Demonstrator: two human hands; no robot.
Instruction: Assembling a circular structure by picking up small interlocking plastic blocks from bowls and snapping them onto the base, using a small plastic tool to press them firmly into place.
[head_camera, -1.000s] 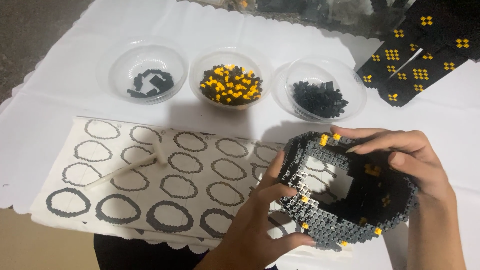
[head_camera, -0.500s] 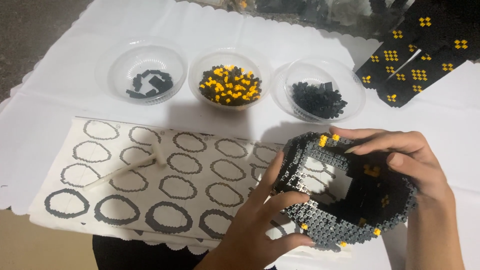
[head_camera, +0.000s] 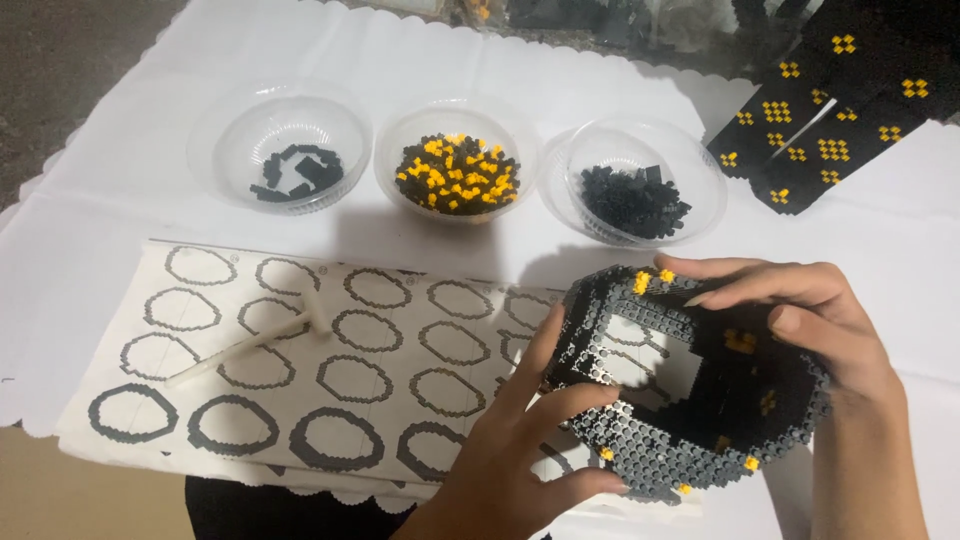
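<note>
A ring-shaped model of tiny black and yellow bricks (head_camera: 690, 400) is held between both hands: the left hand (head_camera: 520, 460) pinches its near-left rim, the right hand (head_camera: 810, 320) curls over its far-right rim. Left of the left hand lies a sheet printed with rings (head_camera: 270, 370); beyond the hands sit three clear bowls of bricks (head_camera: 455, 170).

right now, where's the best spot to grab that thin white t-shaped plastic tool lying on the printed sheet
Probably the long shaft of the thin white T-shaped plastic tool, pinched near its middle from above. It lies flat and slanted on the printed paper sheet with ring outlines, apart from other pieces, with its crossbar end toward the bowls.
</note>
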